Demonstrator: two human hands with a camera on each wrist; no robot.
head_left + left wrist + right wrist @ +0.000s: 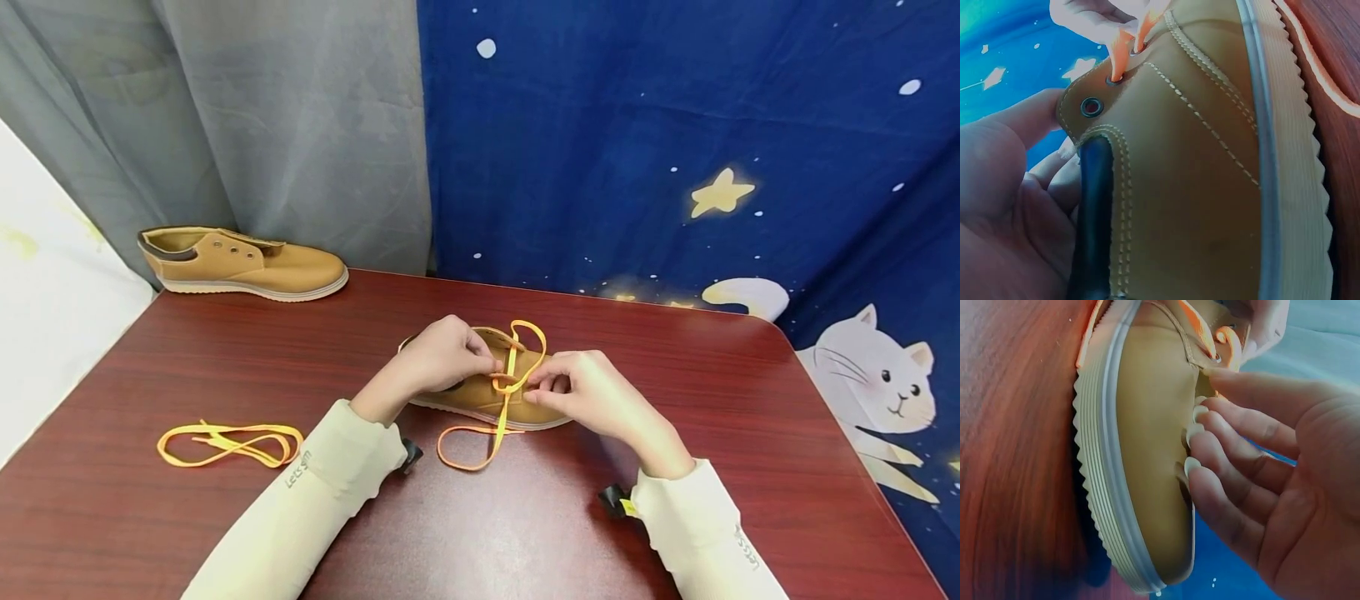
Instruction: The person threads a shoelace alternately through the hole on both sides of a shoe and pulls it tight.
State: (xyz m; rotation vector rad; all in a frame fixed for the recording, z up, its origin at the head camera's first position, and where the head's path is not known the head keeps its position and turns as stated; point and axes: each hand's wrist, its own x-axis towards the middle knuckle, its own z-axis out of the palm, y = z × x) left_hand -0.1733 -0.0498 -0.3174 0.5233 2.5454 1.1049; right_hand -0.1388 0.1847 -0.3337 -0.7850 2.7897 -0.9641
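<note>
A tan lace-up shoe (pixel 468 398) lies on the table under both hands, its toe to the right. An orange-yellow shoelace (pixel 512 362) is threaded through its eyelets, with one loop standing above and another trailing in front. My left hand (pixel 442 357) is at the ankle side and pinches the eyelet flap (pixel 1094 87); one bare metal eyelet shows there. My right hand (pixel 592 390) is at the toe side, its thumb (pixel 1241 387) at the lower corner of the flap by the lace. The curled fingers (pixel 1225 465) of that hand meet the upper; part of their grip is hidden.
A second tan shoe (pixel 247 262), without a lace, stands at the table's back left. Another orange-yellow shoelace (pixel 228 442) lies loosely coiled at left. Grey (pixel 300 125) and blue curtains (pixel 570 167) hang behind the red-brown table (pixel 480 533).
</note>
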